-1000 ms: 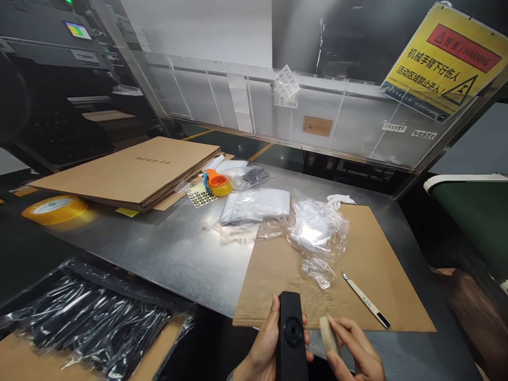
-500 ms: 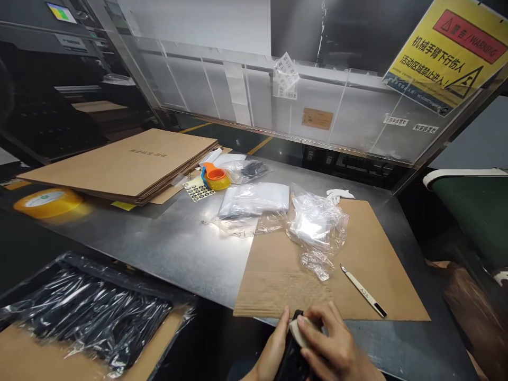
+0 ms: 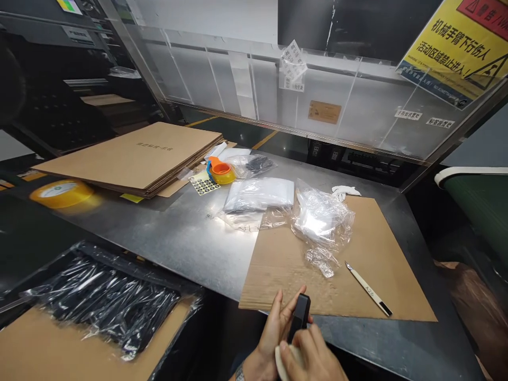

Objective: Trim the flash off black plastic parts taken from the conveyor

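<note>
A black, bar-shaped part (image 3: 300, 313) with a smooth surface is tilted upward near the table's front edge. My left hand (image 3: 270, 333) grips it from the left, thumb and a finger pointing up beside it. My right hand (image 3: 315, 355) pinches an off-white pad (image 3: 281, 365) against the part's lower end; its exact kind I cannot make out. Beyond the hands lies a flat cardboard sheet (image 3: 273, 270). On it rests a white craft knife (image 3: 368, 289) marked A26, blade pointing away. Crumpled clear plastic bags (image 3: 323, 217) sit partly on the sheet.
Stacked cardboard (image 3: 130, 153) and a yellow tape roll (image 3: 61, 194) lie at the left of the metal table (image 3: 174, 227). An orange tape dispenser (image 3: 219, 168), a sticker sheet (image 3: 204, 182) and a white glove (image 3: 345, 191) are farther back. Plastic-wrapped black items (image 3: 107, 301) fill a box at lower left.
My right hand and the pad have slid from the part's top down to its lower end, uncovering the upper part. The view has shifted slightly.
</note>
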Available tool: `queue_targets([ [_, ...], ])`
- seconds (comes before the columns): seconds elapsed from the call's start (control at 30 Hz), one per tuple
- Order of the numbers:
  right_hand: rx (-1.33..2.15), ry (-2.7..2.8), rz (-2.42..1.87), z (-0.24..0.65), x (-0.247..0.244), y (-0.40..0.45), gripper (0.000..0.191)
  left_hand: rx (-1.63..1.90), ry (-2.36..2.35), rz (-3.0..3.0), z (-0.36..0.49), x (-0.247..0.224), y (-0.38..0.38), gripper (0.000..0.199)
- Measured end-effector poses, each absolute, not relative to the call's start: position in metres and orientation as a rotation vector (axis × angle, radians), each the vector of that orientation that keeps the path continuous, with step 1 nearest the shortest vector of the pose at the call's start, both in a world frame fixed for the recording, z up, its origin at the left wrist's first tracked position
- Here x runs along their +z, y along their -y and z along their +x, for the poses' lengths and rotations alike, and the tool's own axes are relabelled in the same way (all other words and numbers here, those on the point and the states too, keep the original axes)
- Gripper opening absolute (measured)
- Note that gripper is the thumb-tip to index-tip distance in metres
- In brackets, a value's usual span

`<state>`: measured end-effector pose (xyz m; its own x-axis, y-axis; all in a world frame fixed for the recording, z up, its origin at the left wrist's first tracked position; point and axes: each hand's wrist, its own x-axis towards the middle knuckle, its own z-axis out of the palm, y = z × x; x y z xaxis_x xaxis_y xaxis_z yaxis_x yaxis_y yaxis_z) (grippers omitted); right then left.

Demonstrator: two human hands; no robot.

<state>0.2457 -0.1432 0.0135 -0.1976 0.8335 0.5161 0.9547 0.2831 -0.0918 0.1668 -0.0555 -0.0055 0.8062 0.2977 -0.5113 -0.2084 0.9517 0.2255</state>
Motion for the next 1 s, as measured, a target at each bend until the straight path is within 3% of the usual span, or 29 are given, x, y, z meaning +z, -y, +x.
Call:
queue_targets([
  [0.37, -0.033, 1.844, -1.627, 0.247, 0.012, 0.156, 0.037, 0.228, -0.618, -0.043, 0.176, 0.008, 0.059, 0.060],
  [0.53, -0.001, 1.804, -1.604, 0.261, 0.000, 0.169, 0.056, 0.373, -0.459, -0.129, 0.170, 0.006, 0.049, 0.034],
  [0.63, 0.016, 1.781, -1.553, 0.259, 0.000, 0.165, 0.051, 0.385, -0.491, -0.197, 0.175, 0.005, 0.047, 0.024],
  [1.0, -0.204, 1.820, -1.557, 0.279, -0.017, 0.169, 0.047, 0.422, -0.694, -0.336, 0.166, 0.008, 0.039, 0.042],
])
